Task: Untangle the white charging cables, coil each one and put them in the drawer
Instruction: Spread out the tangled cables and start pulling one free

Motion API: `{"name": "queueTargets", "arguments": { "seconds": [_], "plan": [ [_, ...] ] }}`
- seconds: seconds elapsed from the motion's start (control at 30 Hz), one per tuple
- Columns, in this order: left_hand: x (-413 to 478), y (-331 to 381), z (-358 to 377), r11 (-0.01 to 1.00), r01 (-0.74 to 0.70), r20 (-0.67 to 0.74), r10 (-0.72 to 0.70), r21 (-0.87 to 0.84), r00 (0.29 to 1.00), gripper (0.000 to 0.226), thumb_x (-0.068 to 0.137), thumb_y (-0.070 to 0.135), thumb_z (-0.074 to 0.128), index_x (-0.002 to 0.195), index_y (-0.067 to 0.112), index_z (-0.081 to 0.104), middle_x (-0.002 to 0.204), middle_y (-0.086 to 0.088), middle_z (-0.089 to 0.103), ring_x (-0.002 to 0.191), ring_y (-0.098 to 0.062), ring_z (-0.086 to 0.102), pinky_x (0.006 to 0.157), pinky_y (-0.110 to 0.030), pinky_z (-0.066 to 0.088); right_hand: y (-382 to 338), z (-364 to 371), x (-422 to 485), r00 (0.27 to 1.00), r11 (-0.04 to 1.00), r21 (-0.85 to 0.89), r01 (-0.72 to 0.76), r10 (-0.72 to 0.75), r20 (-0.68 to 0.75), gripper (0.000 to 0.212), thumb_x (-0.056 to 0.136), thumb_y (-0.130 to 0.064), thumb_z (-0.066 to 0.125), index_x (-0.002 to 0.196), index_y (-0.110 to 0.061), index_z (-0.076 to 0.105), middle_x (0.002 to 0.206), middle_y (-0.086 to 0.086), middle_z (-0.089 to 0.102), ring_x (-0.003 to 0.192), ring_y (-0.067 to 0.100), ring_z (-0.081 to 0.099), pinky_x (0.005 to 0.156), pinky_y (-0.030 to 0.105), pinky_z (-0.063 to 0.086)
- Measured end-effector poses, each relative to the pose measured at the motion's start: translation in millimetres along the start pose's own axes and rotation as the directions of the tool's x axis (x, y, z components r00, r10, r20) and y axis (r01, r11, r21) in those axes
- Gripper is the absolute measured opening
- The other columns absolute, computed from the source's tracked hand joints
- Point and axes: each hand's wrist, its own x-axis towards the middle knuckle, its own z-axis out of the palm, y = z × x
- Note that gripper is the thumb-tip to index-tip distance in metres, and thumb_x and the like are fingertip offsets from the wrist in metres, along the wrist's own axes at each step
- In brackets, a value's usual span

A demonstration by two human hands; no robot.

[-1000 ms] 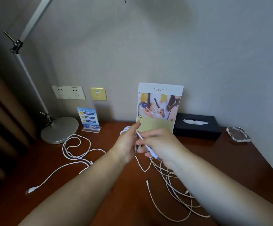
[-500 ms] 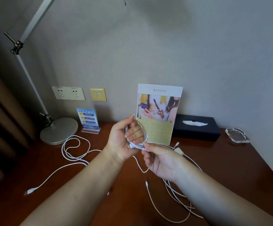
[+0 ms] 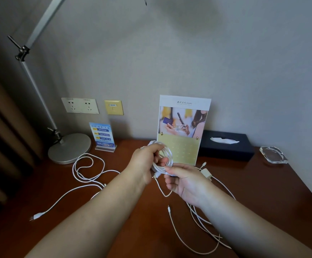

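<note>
Left hand is wrapped around a coiled white cable, holding the loops up above the desk. Right hand sits just below and right of it, fingers pinching the bottom of the same coil. Another white cable sprawls loose to the left of the hands, and more cable lies under the right wrist.

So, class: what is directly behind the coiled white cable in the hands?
The standing leaflet, its yellow lower part. The coiled cable and left hand cover one lower corner.
</note>
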Motion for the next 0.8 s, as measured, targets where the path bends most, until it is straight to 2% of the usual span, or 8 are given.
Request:
{"name": "queueTargets", "arguments": {
  "seconds": [0.1, 0.17, 0.27, 0.37, 0.47, 0.53, 0.7, 0.8],
  "plan": [
    [0.8, -0.6, 0.8, 0.998, -0.029, -0.107, 0.035, 0.061, 0.994, 0.014, 0.080, 0.011, 0.066, 0.071, 0.008, 0.056, 0.045, -0.001, 0.045, 0.034, -0.014, 0.047, 0.053, -0.025, 0.038, -2.7, -2.3, 1.3, 1.000, 0.999, 0.041, 0.006, -0.005, -0.018, 0.014, 0.086, 0.003, 0.059, 0.075, -0.005, 0.063, 0.050, 0.007, 0.055, 0.039, 0.012, 0.053, 0.040, 0.019, 0.045],
    [1.1, 0.3, -0.9, 0.998, -0.011, -0.129, 0.018, 0.061, 0.991, 0.010, 0.081, 0.012, 0.067, 0.075, 0.007, 0.061, 0.052, -0.001, 0.051, 0.040, -0.015, 0.048, 0.051, -0.024, 0.042, -5.6, -4.3, 2.0, 1.000, 0.999, 0.033, 0.023, -0.023, -0.003, 0.012, 0.086, 0.002, 0.059, 0.078, -0.005, 0.063, 0.051, 0.007, 0.055, 0.039, 0.011, 0.052, 0.040, 0.018, 0.045],
    [1.2, -0.9, -2.3, 0.993, 0.049, -0.044, -0.054, -0.110, 0.998, 0.013, 0.086, 0.011, 0.063, 0.074, 0.008, 0.060, 0.053, -0.001, 0.046, 0.038, -0.012, 0.042, 0.041, -0.020, 0.043, -9.2, -6.1, 2.1, 0.998, 0.997, -0.054, 0.054, -0.052, 0.034, 0.008, 0.086, 0.001, 0.058, 0.082, -0.003, 0.064, 0.052, 0.005, 0.057, 0.039, 0.010, 0.053, 0.040, 0.019, 0.045],
    [-2.1, -0.1, 2.7, 0.960, 0.057, 0.031, -0.051, -0.274, 0.998, 0.022, 0.089, 0.008, 0.052, 0.067, 0.013, 0.051, 0.045, 0.005, 0.026, 0.034, -0.008, 0.024, 0.036, -0.016, 0.029, -10.3, -7.7, 0.8, 0.995, 0.993, -0.090, 0.071, -0.065, 0.074, 0.007, 0.086, 0.000, 0.059, 0.086, -0.003, 0.066, 0.056, 0.005, 0.060, 0.042, 0.010, 0.055, 0.042, 0.019, 0.047],
    [-2.9, 4.6, 4.6, 0.947, -0.013, -0.029, 0.004, -0.321, 1.000, 0.024, 0.089, 0.006, 0.049, 0.065, 0.013, 0.048, 0.043, 0.005, 0.026, 0.033, -0.009, 0.023, 0.038, -0.019, 0.024, -9.7, -7.4, -3.0, 0.993, 0.975, -0.194, 0.111, -0.115, -0.009, 0.012, 0.083, -0.002, 0.065, 0.094, 0.002, 0.063, 0.063, 0.009, 0.064, 0.043, 0.011, 0.058, 0.044, 0.020, 0.049],
    [-1.1, 6.5, 4.8, 0.941, -0.054, -0.082, 0.028, -0.333, 0.996, 0.025, 0.091, 0.006, 0.049, 0.066, 0.011, 0.050, 0.038, 0.004, 0.029, 0.033, -0.009, 0.026, 0.042, -0.021, 0.025, -12.0, -6.8, -7.2, 0.977, 0.950, -0.267, 0.163, -0.194, -0.093, 0.015, 0.081, -0.004, 0.070, 0.091, 0.002, 0.061, 0.065, 0.011, 0.065, 0.044, 0.011, 0.060, 0.045, 0.021, 0.051],
    [4.1, 20.7, -0.5, 0.828, 0.010, -0.101, -0.081, -0.561, 0.992, 0.032, 0.090, 0.002, 0.039, 0.060, 0.011, 0.042, 0.034, 0.002, 0.031, 0.029, -0.010, 0.029, 0.052, -0.022, 0.031, -22.1, -7.7, -18.7, 0.946, 0.902, -0.364, 0.233, -0.297, -0.131, 0.012, 0.079, -0.006, 0.072, 0.078, 0.000, 0.062, 0.057, 0.006, 0.066, 0.045, 0.011, 0.062, 0.045, 0.020, 0.050],
    [2.0, 24.7, -4.8, 0.827, 0.017, -0.076, -0.072, -0.563, 0.994, 0.029, 0.088, 0.000, 0.037, 0.061, 0.010, 0.043, 0.035, 0.003, 0.029, 0.029, -0.010, 0.027, 0.055, -0.021, 0.030, -26.4, -12.6, -22.5, 0.953, 0.909, -0.359, 0.213, -0.274, -0.129, 0.010, 0.077, -0.005, 0.073, 0.076, -0.002, 0.064, 0.059, 0.006, 0.067, 0.049, 0.011, 0.065, 0.047, 0.020, 0.051]
  ]
}}
